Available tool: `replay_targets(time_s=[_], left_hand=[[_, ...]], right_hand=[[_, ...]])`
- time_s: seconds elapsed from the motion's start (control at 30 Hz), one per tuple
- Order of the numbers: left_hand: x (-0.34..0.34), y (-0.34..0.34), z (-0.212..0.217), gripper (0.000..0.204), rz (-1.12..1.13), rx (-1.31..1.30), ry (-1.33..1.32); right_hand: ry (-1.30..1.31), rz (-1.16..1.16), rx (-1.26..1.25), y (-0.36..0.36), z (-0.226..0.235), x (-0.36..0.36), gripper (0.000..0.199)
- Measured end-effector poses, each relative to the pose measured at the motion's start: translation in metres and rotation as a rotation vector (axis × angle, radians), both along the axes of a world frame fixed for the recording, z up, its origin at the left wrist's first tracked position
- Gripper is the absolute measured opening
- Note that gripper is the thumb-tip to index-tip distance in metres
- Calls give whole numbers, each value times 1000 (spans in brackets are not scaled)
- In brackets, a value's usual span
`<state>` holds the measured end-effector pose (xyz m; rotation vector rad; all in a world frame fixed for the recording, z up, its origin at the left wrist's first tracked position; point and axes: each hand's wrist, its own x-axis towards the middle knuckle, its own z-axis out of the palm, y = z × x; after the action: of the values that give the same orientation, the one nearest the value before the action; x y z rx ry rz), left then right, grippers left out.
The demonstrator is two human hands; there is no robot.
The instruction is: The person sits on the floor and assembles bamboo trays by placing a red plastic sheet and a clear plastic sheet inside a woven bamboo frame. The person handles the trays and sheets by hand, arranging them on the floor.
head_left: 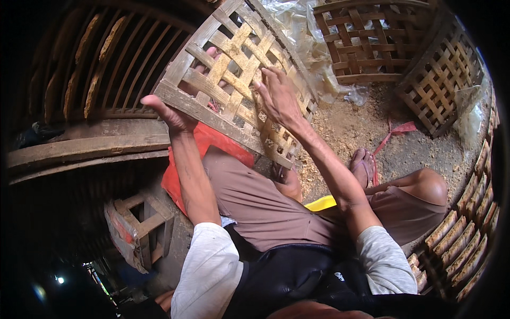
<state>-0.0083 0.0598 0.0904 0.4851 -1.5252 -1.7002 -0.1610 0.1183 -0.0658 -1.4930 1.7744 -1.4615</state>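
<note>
A woven bamboo tray with a wooden frame is tilted up in front of me, its open lattice dusted with pale yellow crumbs. At its lower left corner my left hand supports it. The thumb sticks out past the frame, and fingertips show through the gaps from behind the lattice. My right hand lies against the near face of the lattice, fingers stretched and apart, holding nothing. The tray's lower end comes down close to my foot.
Two more lattice trays lean at the far right, beside crumpled clear plastic. Crumbs cover the floor near a red strip. Slatted racks stand on both sides. A small wooden stool sits at left.
</note>
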Motion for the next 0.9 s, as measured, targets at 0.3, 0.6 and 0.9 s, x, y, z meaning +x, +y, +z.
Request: replay_targets(time_s=[0.3,0.6,0.9], left_hand=[[-17,6,-4,120,-146,46,38],[-48,44,-5,119,-138,-59,-4],[-76,54,-21,126,-290,-155,136]], right_hand=[[-82,-281,-127,-67,-2,-115,30],[-132,-277,-325,-46,10,-135,32],[86,-450,-477,-54,12,-147,29]])
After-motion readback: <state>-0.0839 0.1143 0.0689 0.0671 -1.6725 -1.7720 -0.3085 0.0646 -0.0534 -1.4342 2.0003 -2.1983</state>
